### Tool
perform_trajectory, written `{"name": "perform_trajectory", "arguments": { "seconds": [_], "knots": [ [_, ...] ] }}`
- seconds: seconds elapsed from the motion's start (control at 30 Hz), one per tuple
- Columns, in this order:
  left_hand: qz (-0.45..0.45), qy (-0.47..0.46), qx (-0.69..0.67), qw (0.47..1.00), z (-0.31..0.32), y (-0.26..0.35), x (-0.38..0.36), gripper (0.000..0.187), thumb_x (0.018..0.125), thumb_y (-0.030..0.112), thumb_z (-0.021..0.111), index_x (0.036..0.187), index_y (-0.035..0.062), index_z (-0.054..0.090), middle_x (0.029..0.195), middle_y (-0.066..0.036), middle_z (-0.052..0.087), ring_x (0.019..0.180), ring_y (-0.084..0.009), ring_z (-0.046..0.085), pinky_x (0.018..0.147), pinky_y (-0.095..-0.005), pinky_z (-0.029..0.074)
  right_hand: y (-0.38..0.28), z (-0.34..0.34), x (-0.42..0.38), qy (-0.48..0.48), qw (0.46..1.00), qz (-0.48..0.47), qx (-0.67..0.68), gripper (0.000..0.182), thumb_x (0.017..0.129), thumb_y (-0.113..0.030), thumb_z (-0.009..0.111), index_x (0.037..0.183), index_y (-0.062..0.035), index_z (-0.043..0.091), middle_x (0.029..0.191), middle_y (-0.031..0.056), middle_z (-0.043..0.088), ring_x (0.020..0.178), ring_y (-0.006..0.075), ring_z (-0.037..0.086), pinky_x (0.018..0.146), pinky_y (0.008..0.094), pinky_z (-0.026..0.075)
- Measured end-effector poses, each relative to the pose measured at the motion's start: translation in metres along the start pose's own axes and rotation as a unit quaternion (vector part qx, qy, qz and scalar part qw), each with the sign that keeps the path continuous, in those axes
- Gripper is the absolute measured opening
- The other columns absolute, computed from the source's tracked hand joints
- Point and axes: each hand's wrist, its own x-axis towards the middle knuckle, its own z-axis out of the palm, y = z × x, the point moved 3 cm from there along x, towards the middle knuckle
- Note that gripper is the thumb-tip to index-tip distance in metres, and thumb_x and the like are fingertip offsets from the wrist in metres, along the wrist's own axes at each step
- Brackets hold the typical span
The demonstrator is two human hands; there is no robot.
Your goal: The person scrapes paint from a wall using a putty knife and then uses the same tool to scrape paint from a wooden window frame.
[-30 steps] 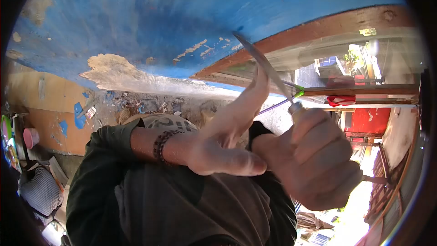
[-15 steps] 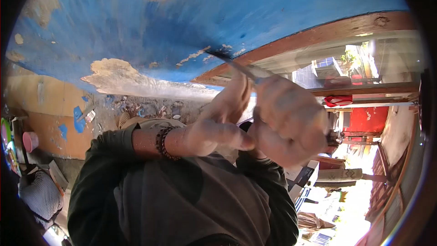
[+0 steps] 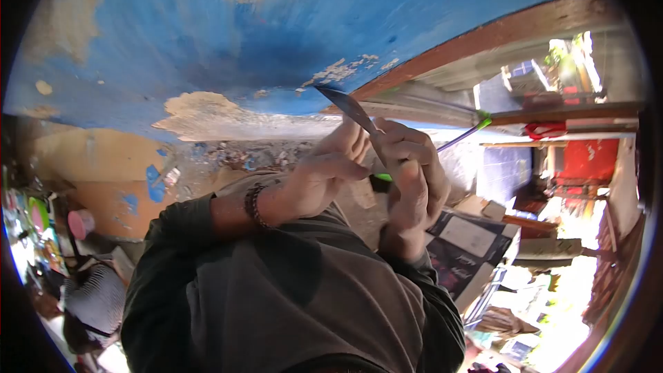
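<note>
My right hand (image 3: pixel 414 173) is closed around a knife (image 3: pixel 349 107) with a dark, slightly curved blade. Its tip lies close to the blue painted wall (image 3: pixel 276 41), just below a patch of chipped paint (image 3: pixel 338 70). My left hand (image 3: pixel 321 176), with a dark beaded bracelet (image 3: pixel 254 207) at its wrist, is curled beside the knife. Its fingers meet the base of the blade, and the thumb points toward my right hand. A larger pale bare patch (image 3: pixel 200 114) shows on the wall to the left.
A brown wooden frame (image 3: pixel 483 27) borders the wall at right. Paint flakes and debris (image 3: pixel 255 155) lie along the wall's foot. A printed box (image 3: pixel 469 249) stands by my right arm. A pink container (image 3: pixel 81 224) and a striped cloth-like item (image 3: pixel 97 297) are at far left.
My right hand has turned and come slightly down and left, so more of the blade shows. My left hand has curled its fingers in. The view has shifted a little.
</note>
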Motion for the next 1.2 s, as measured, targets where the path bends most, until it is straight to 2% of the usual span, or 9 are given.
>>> {"name": "perform_trajectory", "arguments": {
  "seconds": [0.03,0.13,0.27,0.43,0.47,0.7,0.77,0.9,1.2],
  "knots": [
    [-0.025,0.011,0.041,0.999,0.005,0.003,-0.002,0.076,0.084,0.018,0.051,0.148,0.0002,0.014,0.142,-0.006,0.033,0.131,-0.0156,0.032,0.107,-0.0288,0.023,-0.008,-0.004,-0.008,-0.026,0.997,0.027,-0.074,0.029,0.093,-0.014,0.053,0.108,0.0096,0.059,0.11,0.0236,0.062,0.104,0.0317,0.06,0.09,0.0369,0.045],
    [-0.162,0.092,0.109,0.976,-0.008,-0.002,-0.012,0.056,0.094,0.026,0.05,0.141,0.0027,0.03,0.128,-0.002,0.045,0.113,-0.0094,0.042,0.095,-0.0247,0.032,-0.005,0.0,-0.06,-0.02,0.955,0.293,-0.037,0.047,0.089,-0.006,0.057,0.13,0.0113,0.045,0.121,0.0253,0.058,0.114,0.0284,0.057,0.096,0.0317,0.042],
    [-0.276,0.02,0.37,0.887,-0.037,-0.001,-0.031,0.044,0.096,0.025,0.05,0.132,0.0007,0.041,0.118,-0.003,0.052,0.105,-0.0089,0.048,0.09,-0.0258,0.04,0.027,0.038,-0.105,-0.052,0.905,0.42,-0.038,0.061,0.087,-0.006,0.059,0.139,0.007,0.031,0.101,0.0151,0.063,0.086,0.0188,0.061,0.075,0.0288,0.049],
    [-0.266,-0.017,0.466,0.844,-0.063,0.027,-0.068,0.046,0.098,0.021,0.047,0.134,-0.005,0.037,0.121,-0.009,0.051,0.116,-0.0146,0.046,0.1,-0.0296,0.036,0.062,0.108,-0.114,0.244,0.867,0.395,0.18,0.062,0.093,-0.01,0.051,0.146,0.0018,0.021,0.095,0.0124,0.063,0.082,0.0147,0.059,0.069,0.0259,0.049],
    [-0.254,-0.052,0.473,0.842,-0.075,0.034,-0.072,0.033,0.098,0.029,0.048,0.113,-0.0001,0.047,0.105,-0.008,0.053,0.097,-0.014,0.051,0.088,-0.0297,0.04,0.064,0.122,-0.113,0.239,0.877,0.383,0.165,0.061,0.093,-0.011,0.051,0.145,0.0021,0.022,0.094,0.0129,0.063,0.081,0.0144,0.059,0.068,0.0264,0.049],
    [-0.237,0.08,0.432,0.866,-0.07,0.084,-0.1,0.044,0.101,0.03,0.037,0.134,0.0007,0.037,0.1,-0.008,0.053,0.092,-0.016,0.054,0.084,-0.0288,0.044,0.067,0.177,-0.075,0.25,0.92,0.301,0.004,0.056,0.089,-0.021,0.059,0.135,-0.0005,0.035,0.07,0.0183,0.061,0.063,0.0337,0.062,0.061,0.0405,0.048],
    [-0.277,0.099,0.419,0.859,-0.066,0.097,-0.107,0.045,0.101,0.028,0.038,0.137,0.0012,0.031,0.095,-0.007,0.054,0.079,-0.0136,0.054,0.071,-0.0262,0.045,0.081,0.183,-0.065,0.236,0.887,0.391,0.064,0.061,0.09,-0.016,0.061,0.139,-0.0006,0.027,0.07,0.0087,0.059,0.063,0.0122,0.053,0.058,0.0291,0.044],
    [-0.264,0.175,0.477,0.82,-0.059,0.113,-0.119,0.05,0.1,0.021,0.042,0.14,0.0026,0.019,0.079,-0.003,0.053,0.049,-0.0054,0.043,0.042,-0.0192,0.034,0.092,0.196,-0.045,0.249,0.866,0.402,0.161,0.074,0.087,-0.011,0.062,0.143,-0.0018,0.015,0.071,0.0072,0.058,0.063,0.0114,0.052,0.058,0.0296,0.044],
    [-0.177,0.094,0.574,0.794,-0.053,0.129,-0.133,0.043,0.096,0.014,0.043,0.132,0.0008,0.022,0.089,-0.009,0.055,0.066,-0.0059,0.048,0.055,-0.0205,0.037,0.061,0.21,-0.029,0.25,0.883,0.367,0.152,0.076,0.089,-0.003,0.051,0.149,-0.0021,0.005,0.106,0.0216,0.06,0.081,0.014,0.059,0.071,0.0256,0.047]
  ]
}}
